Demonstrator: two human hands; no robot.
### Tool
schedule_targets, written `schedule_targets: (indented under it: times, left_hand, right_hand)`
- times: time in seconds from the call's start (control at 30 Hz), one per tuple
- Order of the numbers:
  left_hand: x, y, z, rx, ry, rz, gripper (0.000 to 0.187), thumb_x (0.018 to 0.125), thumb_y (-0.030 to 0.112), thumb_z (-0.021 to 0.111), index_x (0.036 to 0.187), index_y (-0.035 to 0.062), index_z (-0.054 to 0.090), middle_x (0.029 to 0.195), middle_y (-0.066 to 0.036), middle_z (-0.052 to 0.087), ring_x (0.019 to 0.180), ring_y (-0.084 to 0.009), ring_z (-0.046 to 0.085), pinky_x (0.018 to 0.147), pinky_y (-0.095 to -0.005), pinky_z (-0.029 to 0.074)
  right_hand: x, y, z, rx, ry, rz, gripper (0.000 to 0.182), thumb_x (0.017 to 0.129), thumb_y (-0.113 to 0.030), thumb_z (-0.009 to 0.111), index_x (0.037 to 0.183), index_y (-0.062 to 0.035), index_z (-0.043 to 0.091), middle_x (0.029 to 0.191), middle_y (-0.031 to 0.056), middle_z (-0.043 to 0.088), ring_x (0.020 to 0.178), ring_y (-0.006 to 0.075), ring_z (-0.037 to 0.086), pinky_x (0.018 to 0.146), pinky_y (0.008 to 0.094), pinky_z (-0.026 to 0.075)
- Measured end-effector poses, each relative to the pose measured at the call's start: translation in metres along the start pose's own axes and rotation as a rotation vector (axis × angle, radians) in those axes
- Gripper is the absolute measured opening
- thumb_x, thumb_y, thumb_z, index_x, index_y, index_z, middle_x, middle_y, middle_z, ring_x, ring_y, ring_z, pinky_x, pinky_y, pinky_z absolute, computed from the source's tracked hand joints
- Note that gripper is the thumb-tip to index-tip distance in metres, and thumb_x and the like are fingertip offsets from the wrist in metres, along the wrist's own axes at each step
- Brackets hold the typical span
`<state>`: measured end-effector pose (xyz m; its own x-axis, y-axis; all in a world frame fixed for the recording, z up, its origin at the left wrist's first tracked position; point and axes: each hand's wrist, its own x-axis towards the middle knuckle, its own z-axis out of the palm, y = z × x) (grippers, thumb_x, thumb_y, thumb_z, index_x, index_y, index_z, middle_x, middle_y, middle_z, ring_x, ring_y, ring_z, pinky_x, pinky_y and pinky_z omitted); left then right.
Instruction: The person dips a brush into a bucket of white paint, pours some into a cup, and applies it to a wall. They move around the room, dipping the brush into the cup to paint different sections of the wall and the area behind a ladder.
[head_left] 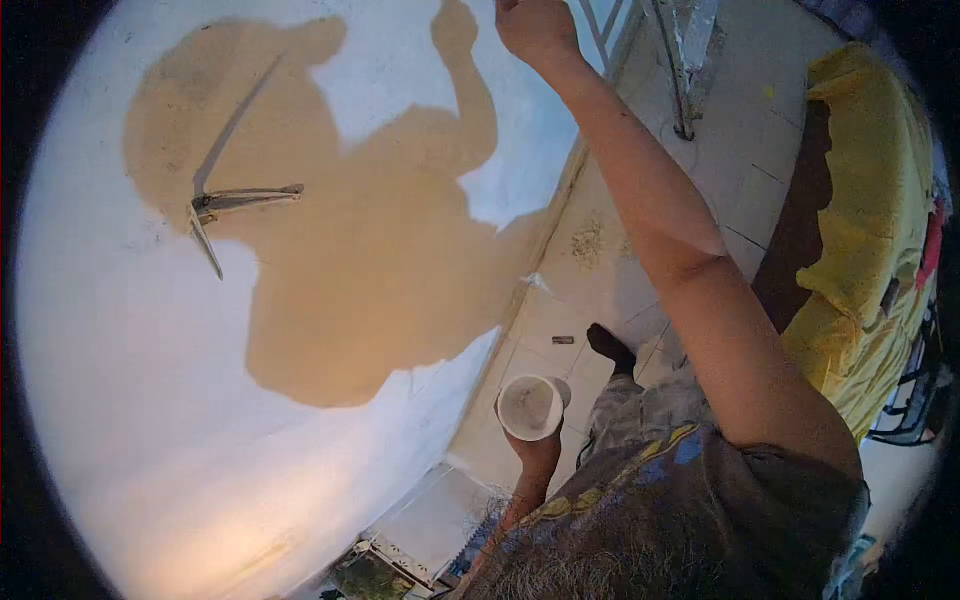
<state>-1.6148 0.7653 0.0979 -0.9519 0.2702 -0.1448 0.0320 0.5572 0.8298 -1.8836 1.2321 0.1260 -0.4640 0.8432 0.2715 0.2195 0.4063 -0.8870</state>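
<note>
My left hand is wrapped round a white round tub. Its open mouth faces me, and a greyish-white residue or content shows inside. My right arm stretches up across the view. At the top edge, my right hand is closed, close to the white wall. The frame cuts off part of its fingers, so what they hold, if anything, is hidden. A large shadow of my head, body and raised arm falls on the wall.
A metal bracket juts from the wall. Crumbled debris and a small dark object lie on the tiled floor near my foot. Yellow cloth drapes something at right. A metal leg stands at the top.
</note>
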Motion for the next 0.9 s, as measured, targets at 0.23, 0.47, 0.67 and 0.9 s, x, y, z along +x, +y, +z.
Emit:
schedule_targets:
  times: [0.23, 0.47, 0.67, 0.9]
  left_hand:
    - [-0.007, -0.011, 0.009, 0.037, -0.009, 0.014, 0.083, 0.072, 0.005, 0.084, 0.140, 0.0028, 0.035, 0.127, -0.014, 0.054, 0.119, -0.0255, 0.053, 0.103, -0.0419, 0.044]
    - [0.007, 0.009, 0.011, 0.099, -0.110, 0.048, 0.079, 0.074, 0.005, 0.083, 0.139, 0.0025, 0.037, 0.125, -0.014, 0.055, 0.117, -0.0262, 0.054, 0.101, -0.0419, 0.045]
    - [-0.008, -0.010, 0.001, 0.145, -0.032, -0.091, 0.070, 0.077, 0.005, 0.082, 0.135, 0.0009, 0.042, 0.125, -0.014, 0.055, 0.117, -0.0264, 0.055, 0.103, -0.0430, 0.045]
    - [-0.011, -0.026, -0.001, 0.178, -0.079, -0.044, 0.073, 0.078, 0.006, 0.082, 0.138, 0.0007, 0.040, 0.133, -0.016, 0.051, 0.123, -0.0275, 0.051, 0.104, -0.0454, 0.045]
  right_hand:
    - [-0.198, -0.019, 0.032, 0.153, -0.542, -0.156, 0.016, 0.097, -0.025, 0.051, 0.108, -0.0145, 0.055, 0.080, 0.0178, 0.067, 0.072, 0.0403, 0.065, 0.063, 0.0545, 0.051]
    - [-0.195, 0.096, 0.075, 0.262, -0.971, 0.078, 0.037, 0.096, -0.048, 0.053, 0.100, -0.0112, 0.060, 0.093, 0.0139, 0.068, 0.089, 0.0292, 0.064, 0.079, 0.0463, 0.049]
    - [-0.106, 0.229, 0.071, 0.117, -0.157, 0.314, 0.031, 0.093, -0.044, 0.062, 0.099, -0.0133, 0.064, 0.077, 0.0155, 0.068, 0.071, 0.0332, 0.068, 0.068, 0.0439, 0.053]
    - [-0.266, 0.202, 0.142, 0.172, -0.579, 0.365, 0.033, 0.100, -0.041, 0.042, 0.109, -0.0116, 0.054, 0.091, 0.0240, 0.067, 0.085, 0.0443, 0.065, 0.080, 0.0561, 0.051]
